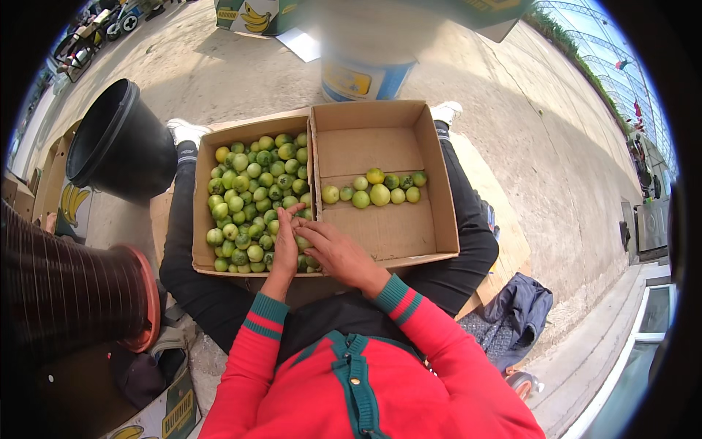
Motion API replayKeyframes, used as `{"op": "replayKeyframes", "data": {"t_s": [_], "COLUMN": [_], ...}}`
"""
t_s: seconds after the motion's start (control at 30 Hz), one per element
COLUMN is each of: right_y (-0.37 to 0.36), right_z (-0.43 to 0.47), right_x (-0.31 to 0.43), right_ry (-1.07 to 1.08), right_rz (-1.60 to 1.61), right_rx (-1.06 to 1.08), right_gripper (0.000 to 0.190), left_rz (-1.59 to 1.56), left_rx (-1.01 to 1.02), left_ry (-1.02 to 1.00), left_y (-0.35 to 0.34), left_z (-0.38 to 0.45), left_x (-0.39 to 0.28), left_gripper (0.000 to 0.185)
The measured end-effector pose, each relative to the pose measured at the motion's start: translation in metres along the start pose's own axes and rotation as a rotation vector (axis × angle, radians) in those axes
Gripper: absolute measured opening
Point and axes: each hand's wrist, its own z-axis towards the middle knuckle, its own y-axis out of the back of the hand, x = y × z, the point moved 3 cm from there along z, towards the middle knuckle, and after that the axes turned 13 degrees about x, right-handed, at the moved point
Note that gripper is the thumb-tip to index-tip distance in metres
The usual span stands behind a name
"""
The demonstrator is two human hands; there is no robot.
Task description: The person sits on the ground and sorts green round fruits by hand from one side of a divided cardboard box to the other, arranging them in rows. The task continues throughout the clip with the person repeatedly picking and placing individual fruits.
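Note:
Between my legs stands an open cardboard box [386,112] joined in two halves by a cardboard wall. Many small green tomatoes [252,197] fill the left half, one or two of them yellowish. A short double row of tomatoes [379,195] lies across the middle of the right half. My left hand [285,241] is over the left half near the dividing wall, seen edge-on with its fingers pointing away. Beside it, my right hand [343,249] reaches across the wall, its bent fingertips meeting the left fingers. Whether anything is between them is hidden.
A black bucket [137,148] stands left, beyond a brown ribbed container [71,280] with an orange rim. A blue and white bucket [364,79] is ahead, its upper part blurred. Banana cartons [258,16] surround the spot. A dark jacket [518,307] lies at right.

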Motion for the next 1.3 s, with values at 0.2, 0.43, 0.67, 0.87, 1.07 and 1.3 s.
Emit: {"op": "replayKeyframes", "data": {"t_s": [0.2,0.43,0.67,0.87,1.07,1.3], "right_y": [0.072,0.120,0.108,0.114,0.117,0.112], "right_z": [-0.015,-0.063,-0.047,-0.052,-0.053,-0.058], "right_x": [-0.042,-0.135,-0.153,-0.153,-0.144,-0.147], "right_ry": [-0.368,-0.793,-0.881,-0.898,-0.881,-0.913], "right_rz": [-0.255,-1.148,-1.277,-1.102,-0.942,-0.831], "right_rx": [-0.256,0.039,0.108,-0.047,-0.088,-0.094], "right_gripper": [0.034,0.008,0.010,0.007,0.006,0.004], "left_rz": [-0.062,-0.034,-0.033,0.000,-0.027,-0.007], "left_rx": [0.037,0.028,0.059,0.046,0.052,0.039], "left_ry": [0.068,0.119,0.103,0.103,0.118,0.126], "left_y": [0.009,0.004,0.007,0.004,0.005,0.003], "left_z": [0.003,0.005,0.003,0.002,0.002,0.002], "left_x": [0.011,0.014,0.016,0.012,0.013,0.013], "left_gripper": [0.074,0.064,0.065,0.062,0.052,0.034]}}
